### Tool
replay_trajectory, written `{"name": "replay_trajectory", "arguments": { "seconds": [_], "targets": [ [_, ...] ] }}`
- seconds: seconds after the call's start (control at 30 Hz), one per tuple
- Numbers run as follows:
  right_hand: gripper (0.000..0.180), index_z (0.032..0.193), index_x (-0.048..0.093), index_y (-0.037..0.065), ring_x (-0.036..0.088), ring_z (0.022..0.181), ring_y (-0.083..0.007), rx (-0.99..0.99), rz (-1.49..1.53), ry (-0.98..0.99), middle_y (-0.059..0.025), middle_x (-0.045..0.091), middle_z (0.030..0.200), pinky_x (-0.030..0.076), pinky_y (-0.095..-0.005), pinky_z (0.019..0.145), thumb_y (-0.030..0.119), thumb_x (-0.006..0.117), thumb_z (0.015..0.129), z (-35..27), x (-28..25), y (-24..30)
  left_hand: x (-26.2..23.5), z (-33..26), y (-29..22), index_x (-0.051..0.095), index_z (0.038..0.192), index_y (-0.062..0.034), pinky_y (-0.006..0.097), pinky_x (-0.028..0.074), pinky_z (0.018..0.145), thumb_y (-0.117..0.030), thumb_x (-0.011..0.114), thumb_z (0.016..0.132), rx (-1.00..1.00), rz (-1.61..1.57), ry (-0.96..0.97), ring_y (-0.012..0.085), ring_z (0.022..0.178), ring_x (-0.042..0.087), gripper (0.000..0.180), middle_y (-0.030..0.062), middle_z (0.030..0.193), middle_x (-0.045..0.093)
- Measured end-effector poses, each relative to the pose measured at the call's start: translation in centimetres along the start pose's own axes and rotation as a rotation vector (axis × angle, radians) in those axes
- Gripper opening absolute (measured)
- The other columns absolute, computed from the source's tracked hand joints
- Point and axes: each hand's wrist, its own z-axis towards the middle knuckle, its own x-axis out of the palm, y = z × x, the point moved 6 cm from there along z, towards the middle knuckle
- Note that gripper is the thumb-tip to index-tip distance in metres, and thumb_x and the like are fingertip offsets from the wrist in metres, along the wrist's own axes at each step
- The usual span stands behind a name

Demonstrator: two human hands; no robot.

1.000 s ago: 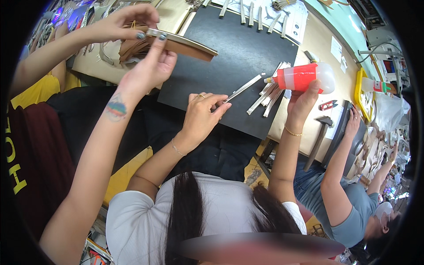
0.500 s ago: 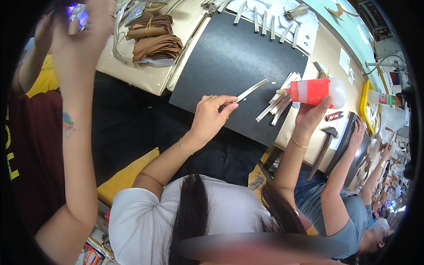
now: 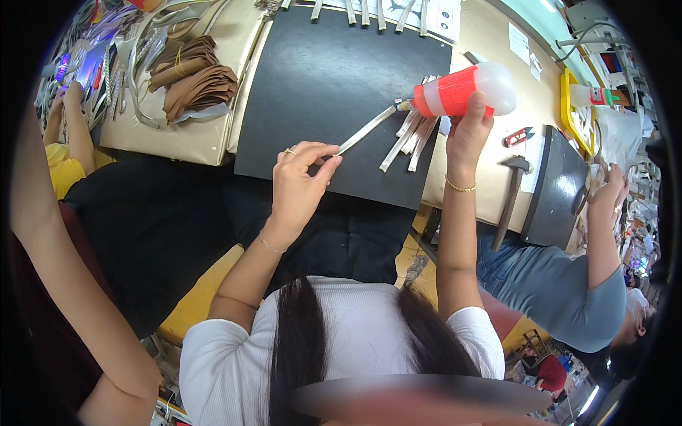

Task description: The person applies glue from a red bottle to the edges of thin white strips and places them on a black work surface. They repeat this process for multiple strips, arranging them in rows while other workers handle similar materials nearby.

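Note:
Between thumb and fingers, my left hand [image 3: 302, 181] pinches one end of a thin pale strip [image 3: 366, 129], which slants up to the right over a black board [image 3: 312, 85]. My right hand [image 3: 469, 135] grips a squeeze bottle [image 3: 462, 92], translucent with a red band, tipped on its side with the nozzle pointing left. The nozzle tip meets, or nearly meets, the strip's far end. Beneath the bottle a bundle of similar pale strips [image 3: 410, 142] lies on the board's right side. More strips [image 3: 380, 15] stand in a row along its far edge.
Stacks of brown leather pieces [image 3: 201, 92] lie on the table at left. Right of the board are a hammer [image 3: 513, 192], small red snips [image 3: 518, 137], a yellow tray [image 3: 568, 106] and another black board [image 3: 558, 188]. Co-workers' arms [image 3: 78, 284] show on both sides.
The bottle has moved left and its nozzle has come to the strip's far end. My left hand still pinches the strip. The neighbour's raised arm at left has lowered, and the view has shifted.

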Motion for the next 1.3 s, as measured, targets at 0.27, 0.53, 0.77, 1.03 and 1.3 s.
{"name": "replay_trajectory", "arguments": {
  "seconds": [0.27,0.53,0.77,1.03,1.3],
  "targets": [
    [0.045,0.109,0.061,-0.002,0.058,0.093,-0.0142,-0.164,-0.192,0.07,-0.0065,0.063,0.102,0.047,-0.0293,0.083,0.034,0.074,0.085,0.0,1.1,0.6,0.1,0.1,0.5,0.065,0.107,-0.0018,0.022,0.047,0.06,-0.002,0.072,0.079,-0.016,-0.012,0.014,0.0078,0.069,0.055,0.029,0.0042,0.086,0.067],
    [0.046,0.109,0.061,-0.003,0.059,0.092,-0.0147,-0.176,-0.265,0.086,-0.0077,0.065,0.101,0.047,-0.0296,0.084,0.032,0.076,0.083,0.1,2.1,1.1,0.1,0.1,0.6,0.064,0.111,-0.0049,0.023,0.047,0.065,-0.002,0.073,0.077,-0.024,-0.023,0.017,0.008,0.072,0.053,0.035,0.0024,0.087,0.068],
    [0.045,0.106,0.062,-0.004,0.06,0.091,-0.0143,-0.149,-0.285,0.127,-0.0078,0.066,0.1,0.047,-0.0292,0.082,0.032,0.076,0.082,-0.8,3.2,1.3,0.0,0.0,0.3,0.063,0.113,-0.0084,0.027,0.041,0.08,-0.003,0.074,0.075,-0.017,0.026,0.019,0.0101,0.072,0.052,0.041,-0.0005,0.086,0.068],
    [0.041,0.099,0.064,-0.005,0.061,0.08,-0.012,-0.057,-0.254,0.208,-0.0058,0.067,0.087,0.049,-0.0265,0.071,0.03,0.077,0.082,-2.6,5.6,1.4,0.2,-0.2,0.3,0.061,0.115,-0.0097,0.029,0.038,0.081,-0.005,0.075,0.074,0.0,0.05,0.001,0.0129,0.074,0.053,0.043,-0.0018,0.086,0.067],
    [0.04,0.094,0.065,-0.004,0.058,0.073,-0.0096,0.048,-0.182,0.315,-0.0043,0.066,0.08,0.048,-0.0247,0.065,0.031,0.077,0.081,-4.0,7.6,0.6,0.4,-0.3,0.2,0.058,0.119,-0.0088,0.031,0.037,0.08,-0.006,0.073,0.075,0.07,0.098,-0.01,0.0152,0.073,0.053,0.046,-0.0013,0.087,0.066]
  ]
}}
